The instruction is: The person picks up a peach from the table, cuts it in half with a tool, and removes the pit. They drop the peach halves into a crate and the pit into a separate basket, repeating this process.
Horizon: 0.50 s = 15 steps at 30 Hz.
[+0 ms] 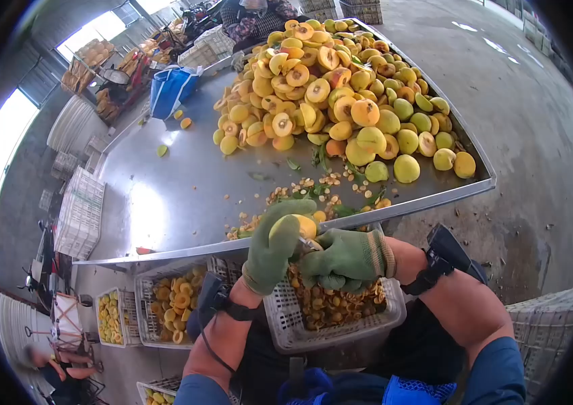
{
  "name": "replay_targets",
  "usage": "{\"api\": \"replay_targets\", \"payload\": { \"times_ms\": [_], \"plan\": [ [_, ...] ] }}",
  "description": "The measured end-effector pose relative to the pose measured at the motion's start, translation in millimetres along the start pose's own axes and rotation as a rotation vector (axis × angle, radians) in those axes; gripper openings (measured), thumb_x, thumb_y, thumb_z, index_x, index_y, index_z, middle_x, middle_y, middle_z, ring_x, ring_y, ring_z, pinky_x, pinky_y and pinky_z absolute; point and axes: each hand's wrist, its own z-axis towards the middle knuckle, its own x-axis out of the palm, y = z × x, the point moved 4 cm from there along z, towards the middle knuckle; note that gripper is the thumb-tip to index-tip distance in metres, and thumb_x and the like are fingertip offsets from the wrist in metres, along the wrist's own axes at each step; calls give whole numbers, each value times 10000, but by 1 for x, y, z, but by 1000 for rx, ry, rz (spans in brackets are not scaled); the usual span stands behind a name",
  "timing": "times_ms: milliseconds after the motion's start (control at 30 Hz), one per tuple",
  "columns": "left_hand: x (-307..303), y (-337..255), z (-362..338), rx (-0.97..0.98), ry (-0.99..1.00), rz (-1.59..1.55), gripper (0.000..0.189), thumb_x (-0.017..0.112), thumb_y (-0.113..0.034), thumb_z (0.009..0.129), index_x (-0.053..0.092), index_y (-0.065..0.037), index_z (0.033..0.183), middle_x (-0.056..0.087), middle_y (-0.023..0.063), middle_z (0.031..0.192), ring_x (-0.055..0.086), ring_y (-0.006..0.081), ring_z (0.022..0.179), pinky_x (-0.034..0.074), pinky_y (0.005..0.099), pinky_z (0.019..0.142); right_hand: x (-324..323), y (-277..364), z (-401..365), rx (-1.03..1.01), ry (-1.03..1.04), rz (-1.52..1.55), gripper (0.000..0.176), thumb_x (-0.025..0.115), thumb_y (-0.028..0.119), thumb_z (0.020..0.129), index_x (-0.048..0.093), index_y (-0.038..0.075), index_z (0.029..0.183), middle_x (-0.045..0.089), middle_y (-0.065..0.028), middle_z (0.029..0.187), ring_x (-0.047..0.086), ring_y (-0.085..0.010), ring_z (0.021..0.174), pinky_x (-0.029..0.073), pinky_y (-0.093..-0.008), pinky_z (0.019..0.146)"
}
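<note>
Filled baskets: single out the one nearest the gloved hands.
The pale basket of brownish scraps, just below the left hand and right hand; the other filled baskets stand farther left, holding yellow-orange fruit.

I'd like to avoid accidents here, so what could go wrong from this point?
The metal tool in the right hand could slip into the left hand, gripping the yellow fruit close by. That fruit might drop into the crate below. The heaped pile might slide toward the table's rim.
</note>
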Motion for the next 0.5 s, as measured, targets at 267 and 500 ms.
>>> {"api": "replay_targets", "payload": {
  "times_ms": [267, 500],
  "plan": [
    [8, -6, 1, 24, 0, 99, 465, 512, -389, 1074, 646, 15, 1259, 703, 130, 1170, 674, 185, 1030, 556, 341, 922, 9, -24, 11, -166, -102, 68, 290, 640, 366, 940, 689, 80, 958, 601, 7, 671, 572, -142, 517, 461, -307, 438],
    [4, -16, -1, -11, 109, 68, 377, 501, -284, 1067, 638, -5, 1279, 669, 102, 1186, 662, 163, 1028, 544, 317, 925, 9, 1, -15, 94, 38, 76, 230, 662, 319, 925, 672, 95, 874, 558, 23, 622, 498, -100, 474, 386, -271, 417]
  ]
}}
